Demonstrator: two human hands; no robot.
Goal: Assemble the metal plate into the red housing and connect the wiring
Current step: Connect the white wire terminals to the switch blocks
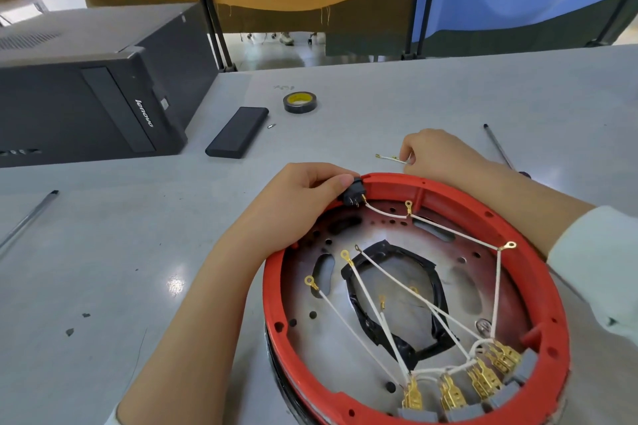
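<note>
Nearest to me, on the grey table (103,252), sits the red housing (538,238), a round ring lying open side up. Inside it rests the metal plate (459,272), pierced with holes and slots, its central opening edged in black tape (438,286). White wires (359,321) with gold ring lugs fan across the plate from a row of brass spade terminals (483,378) set in grey blocks at the near rim.

At the far rim, my left hand (303,190) curls around a small black switch (352,195) seated in a notch of the housing, thumb on top of it; one white wire runs from the switch to a ring lug just inside the rim.

Just beyond the housing, my right hand (435,155) pinches a short loose wire (392,158) lying on the table, gold terminals showing at its free end.

Farther off lie a thin metal rod (497,145) on the right and another rod (27,217) on the left, then a flat black case (238,131) with a tiny screw (271,126) beside it, and a roll of black tape with a yellow core (299,102). A black computer tower (96,86) lies on its side at the far left.
</note>
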